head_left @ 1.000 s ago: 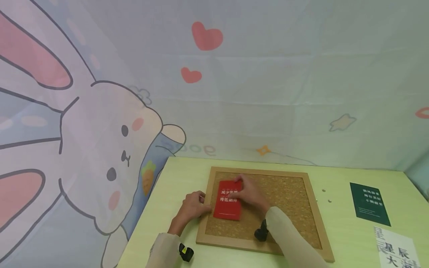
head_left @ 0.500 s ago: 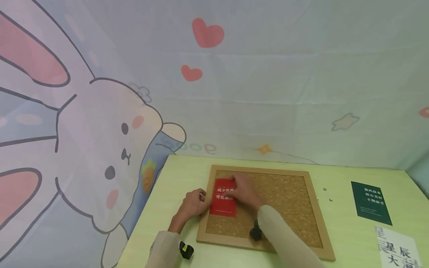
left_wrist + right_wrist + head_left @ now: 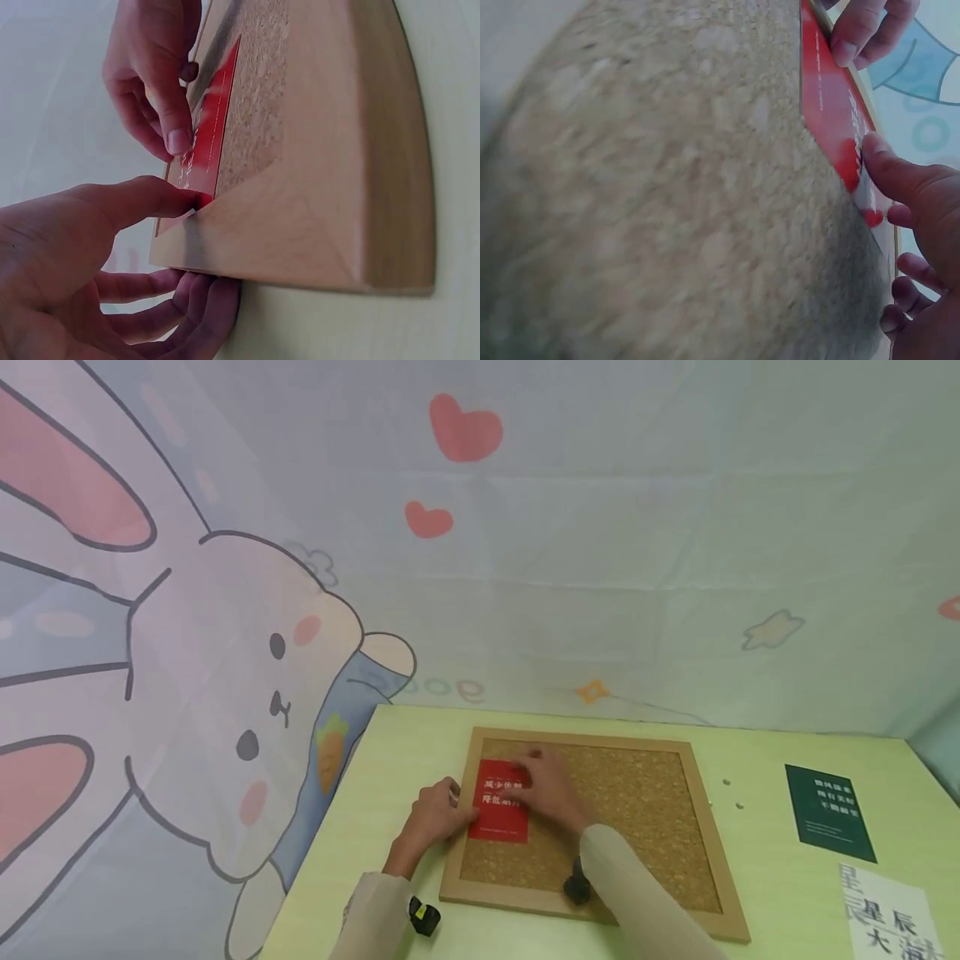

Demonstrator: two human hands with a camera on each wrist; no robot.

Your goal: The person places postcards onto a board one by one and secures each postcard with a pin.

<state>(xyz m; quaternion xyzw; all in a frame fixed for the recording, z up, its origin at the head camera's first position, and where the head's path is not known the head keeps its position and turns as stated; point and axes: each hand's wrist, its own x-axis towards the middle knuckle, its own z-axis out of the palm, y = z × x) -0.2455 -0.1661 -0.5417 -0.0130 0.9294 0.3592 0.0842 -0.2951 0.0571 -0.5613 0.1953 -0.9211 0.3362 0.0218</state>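
Note:
A red card [image 3: 501, 822] with white lettering lies on the cork board [image 3: 618, 810], along the inner left side of its wooden frame. My left hand [image 3: 433, 816] grips the frame's left side, thumb over the top and fingers curled against the outer edge. In the left wrist view its thumb [image 3: 172, 199] reaches onto the card's edge. My right hand [image 3: 553, 792] holds the card at its right side, thumb on the face and a finger near the top edge. The right wrist view shows that thumb [image 3: 885, 161] on the card, whose far corner is hidden.
Two small round studs [image 3: 739, 806] lie on the table [image 3: 757, 868] right of the board. Farther right are a dark green card [image 3: 828, 814] and a white card [image 3: 892, 914] with black characters. A rabbit-print cloth [image 3: 600, 543] hangs behind the table.
My right hand has slid the red card left, up against the frame's left side. My left hand stays at the frame, its thumb now overlapping the card's edge.

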